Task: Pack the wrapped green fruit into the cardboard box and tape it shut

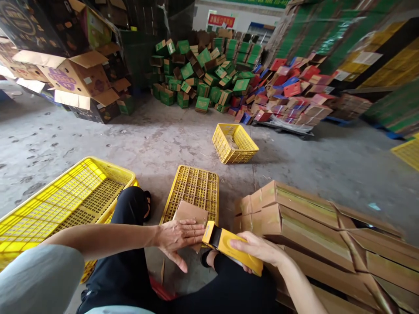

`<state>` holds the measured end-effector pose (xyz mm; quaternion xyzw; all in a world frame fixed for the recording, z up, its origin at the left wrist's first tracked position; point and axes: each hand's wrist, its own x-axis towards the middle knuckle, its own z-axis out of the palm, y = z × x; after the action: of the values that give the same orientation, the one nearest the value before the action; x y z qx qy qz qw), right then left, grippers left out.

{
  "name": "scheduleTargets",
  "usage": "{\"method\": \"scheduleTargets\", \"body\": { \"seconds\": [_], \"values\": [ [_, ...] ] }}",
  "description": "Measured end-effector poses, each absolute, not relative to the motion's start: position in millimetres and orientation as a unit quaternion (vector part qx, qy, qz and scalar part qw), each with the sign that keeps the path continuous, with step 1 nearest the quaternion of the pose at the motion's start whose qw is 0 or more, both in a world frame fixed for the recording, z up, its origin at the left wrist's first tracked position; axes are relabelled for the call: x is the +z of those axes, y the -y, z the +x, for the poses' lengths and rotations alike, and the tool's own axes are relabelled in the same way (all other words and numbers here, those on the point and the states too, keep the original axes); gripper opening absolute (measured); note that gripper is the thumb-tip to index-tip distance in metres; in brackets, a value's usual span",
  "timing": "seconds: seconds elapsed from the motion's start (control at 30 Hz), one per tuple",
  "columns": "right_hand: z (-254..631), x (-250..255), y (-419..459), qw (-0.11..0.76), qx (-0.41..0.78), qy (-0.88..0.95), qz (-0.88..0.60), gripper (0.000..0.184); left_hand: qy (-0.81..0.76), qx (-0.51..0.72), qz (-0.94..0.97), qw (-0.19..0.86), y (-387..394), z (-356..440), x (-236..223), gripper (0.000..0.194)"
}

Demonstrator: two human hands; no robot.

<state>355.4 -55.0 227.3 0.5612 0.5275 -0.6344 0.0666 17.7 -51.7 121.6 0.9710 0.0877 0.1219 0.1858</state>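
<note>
My left hand (180, 239) lies flat with fingers stretched out over a small brown cardboard box (191, 213), the thumb apart from the rest. That box rests on the near end of a yellow plastic crate (198, 183), which seems turned upside down. Wrapped in my right hand (258, 248) is a bulky yellow carton stapler (225, 244) with a black section near its head. Its head is at the right edge of the box, close to my left fingertips. My left hand and the stapler hide the near side of the box.
To the left stands a large yellow crate (114, 172), beside my knee. Flattened or folded cardboard boxes (307, 218) are stacked at right. A smaller yellow crate (238, 152) sits ahead on the concrete floor. Beyond are heaps of green boxes (203, 89), red boxes (293, 89) and stacked cartons (78, 78).
</note>
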Motion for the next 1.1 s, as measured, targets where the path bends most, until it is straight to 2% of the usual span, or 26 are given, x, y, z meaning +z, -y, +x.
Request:
{"method": "scheduleTargets", "body": {
  "seconds": [0.3, 0.6, 0.83, 1.1],
  "values": [
    [381.8, 240.4, 63.9, 0.074, -0.622, -0.522, 0.579, 0.08, -0.091, 0.099, 0.968, 0.212, 46.9, 16.4, 125.2, 0.1],
    [382.1, 218.5, 66.6, 0.061, -0.631, -0.531, 0.562, 0.076, -0.06, 0.088, 0.977, 0.185, 45.7, 32.4, 128.9, 0.103],
    [393.8, 217.3, 69.3, 0.066, -0.67, -0.543, 0.501, 0.073, -0.066, 0.055, 0.978, 0.189, 44.6, 29.1, 122.1, 0.092],
    [408.1, 197.8, 75.7, 0.037, -0.667, -0.516, 0.536, 0.067, -0.077, 0.048, 0.977, 0.195, 47.2, 29.3, 119.8, 0.089]
  ]
}}
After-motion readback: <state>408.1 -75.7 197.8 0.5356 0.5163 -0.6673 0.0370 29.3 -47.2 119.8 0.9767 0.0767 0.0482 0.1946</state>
